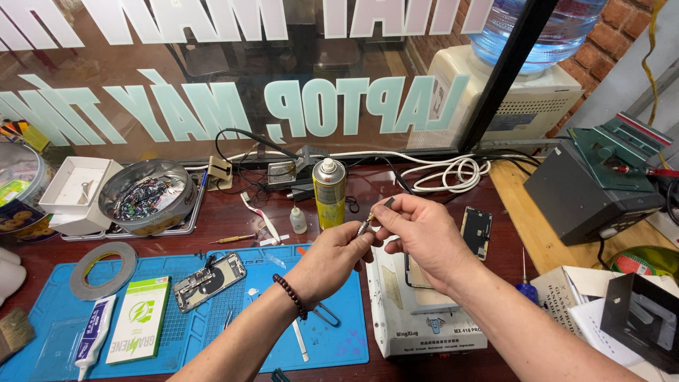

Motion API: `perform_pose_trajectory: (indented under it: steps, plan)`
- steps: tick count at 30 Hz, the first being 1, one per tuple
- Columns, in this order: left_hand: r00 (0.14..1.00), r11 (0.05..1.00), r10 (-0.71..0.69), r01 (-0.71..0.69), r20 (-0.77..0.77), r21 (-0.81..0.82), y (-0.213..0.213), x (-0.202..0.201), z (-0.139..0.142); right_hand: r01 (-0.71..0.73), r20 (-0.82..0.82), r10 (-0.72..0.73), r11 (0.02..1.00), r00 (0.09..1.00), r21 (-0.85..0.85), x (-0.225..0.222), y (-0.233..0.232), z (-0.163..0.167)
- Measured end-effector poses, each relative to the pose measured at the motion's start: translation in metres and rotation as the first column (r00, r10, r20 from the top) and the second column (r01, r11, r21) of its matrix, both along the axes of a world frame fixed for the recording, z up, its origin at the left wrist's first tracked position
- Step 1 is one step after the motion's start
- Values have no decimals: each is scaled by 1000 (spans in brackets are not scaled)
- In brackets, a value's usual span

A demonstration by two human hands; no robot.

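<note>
The left hand (332,258) and right hand (417,237) meet in the air, both pinching one thin metal tool (373,215). Its long axis slants up from the left fingertips to the right ones, so neither hand is nearer. Below the grip lie a blue rubber mat (339,346) and an opened phone (210,281); beyond it stands a yellow spray can (329,192).
</note>
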State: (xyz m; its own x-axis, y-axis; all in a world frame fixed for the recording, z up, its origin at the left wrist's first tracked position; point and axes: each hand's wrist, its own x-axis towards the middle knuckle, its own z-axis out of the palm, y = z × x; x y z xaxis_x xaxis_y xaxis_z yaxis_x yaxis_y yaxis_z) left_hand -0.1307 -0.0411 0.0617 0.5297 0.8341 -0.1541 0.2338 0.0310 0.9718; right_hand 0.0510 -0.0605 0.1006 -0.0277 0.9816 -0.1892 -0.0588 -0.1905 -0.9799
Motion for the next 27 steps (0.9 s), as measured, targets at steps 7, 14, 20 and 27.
perform_pose_trajectory:
  steps: [7,14,20,27]
  plan:
    - [997,1000,-4,2,-71,-17,-2,0,7,-19,99,16,1000,995,23,-1,-3,5]
    - [994,999,-34,33,-104,-18,-8,-1,18,-11,157,15,1000,987,-27,1,-2,-2]
    - [998,966,18,-32,-55,-257,-12,-7,19,-25,-31,21,990,999,-141,2,-6,-14]
    - [991,906,19,38,132,-421,-5,-12,15,-97,-93,83,981,992,-166,15,-5,-18]
